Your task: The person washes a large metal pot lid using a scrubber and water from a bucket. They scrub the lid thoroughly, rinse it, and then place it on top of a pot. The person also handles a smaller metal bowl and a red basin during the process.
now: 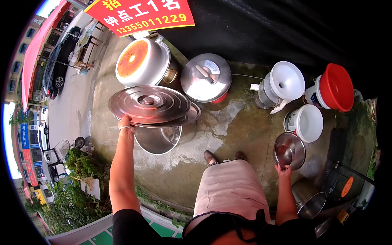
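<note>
My left hand grips the near rim of a round stainless steel lid with a central knob. Another shiny metal lid or disc shows under its right edge. Both are over a tall metal pot, hiding part of its mouth. Off to the right, my right hand holds a stainless steel bowl by its lower rim, the hollow side facing me. The bowl overlaps the side of a white plastic bucket; I cannot tell if they touch.
An upturned aluminium pot with a scorched base rests on another vessel. Beside it is a domed lid. Farther right are a white funnel and a red basin. A metal pot lies lower right on wet concrete.
</note>
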The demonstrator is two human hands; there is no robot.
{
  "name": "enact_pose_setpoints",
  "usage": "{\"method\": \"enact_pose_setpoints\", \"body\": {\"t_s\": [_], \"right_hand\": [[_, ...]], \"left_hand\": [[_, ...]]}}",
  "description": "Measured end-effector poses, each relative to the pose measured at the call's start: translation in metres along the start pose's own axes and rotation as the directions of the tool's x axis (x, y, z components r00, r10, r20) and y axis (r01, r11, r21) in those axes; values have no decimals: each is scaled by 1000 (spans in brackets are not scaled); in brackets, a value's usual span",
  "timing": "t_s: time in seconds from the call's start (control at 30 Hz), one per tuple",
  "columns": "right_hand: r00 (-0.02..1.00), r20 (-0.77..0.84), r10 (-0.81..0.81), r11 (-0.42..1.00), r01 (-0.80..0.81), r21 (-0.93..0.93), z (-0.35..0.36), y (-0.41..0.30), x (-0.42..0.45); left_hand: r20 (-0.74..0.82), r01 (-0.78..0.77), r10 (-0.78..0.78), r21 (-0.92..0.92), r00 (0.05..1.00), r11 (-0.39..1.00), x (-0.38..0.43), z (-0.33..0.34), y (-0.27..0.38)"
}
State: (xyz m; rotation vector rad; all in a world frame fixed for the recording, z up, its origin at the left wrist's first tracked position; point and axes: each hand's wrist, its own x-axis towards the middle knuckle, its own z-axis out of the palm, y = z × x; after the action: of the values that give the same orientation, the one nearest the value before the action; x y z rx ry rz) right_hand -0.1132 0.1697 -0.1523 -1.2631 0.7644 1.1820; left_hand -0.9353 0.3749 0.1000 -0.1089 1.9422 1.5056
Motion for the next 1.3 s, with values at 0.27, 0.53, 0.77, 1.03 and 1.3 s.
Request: {"method": "enact_pose_setpoints", "body": {"t_s": [0.27, 0.53, 0.77, 1.03, 1.3], "right_hand": [[999, 27, -21, 994, 23, -111, 11, -8, -5], [994, -15, -111, 980, 107, -165, 30, -2, -41], [998, 57, -30, 992, 36, -117, 39, 53, -64], [974, 216, -71, 948, 133, -289, 67, 155, -91], [990, 58, -128, 919, 140, -368, 78, 194, -97]], "left_hand": [[-199, -79, 49, -143, 979, 987, 44, -128, -129], [-404, 70, -132, -165, 905, 984, 66, -172, -224], [-490, 225, -220, -50, 843, 973, 134, -206, -265], [-451, 274, -247, -6, 857, 962, 176, -234, -294], [-502, 330, -213, 155, 838, 931, 210, -241, -330]]}}
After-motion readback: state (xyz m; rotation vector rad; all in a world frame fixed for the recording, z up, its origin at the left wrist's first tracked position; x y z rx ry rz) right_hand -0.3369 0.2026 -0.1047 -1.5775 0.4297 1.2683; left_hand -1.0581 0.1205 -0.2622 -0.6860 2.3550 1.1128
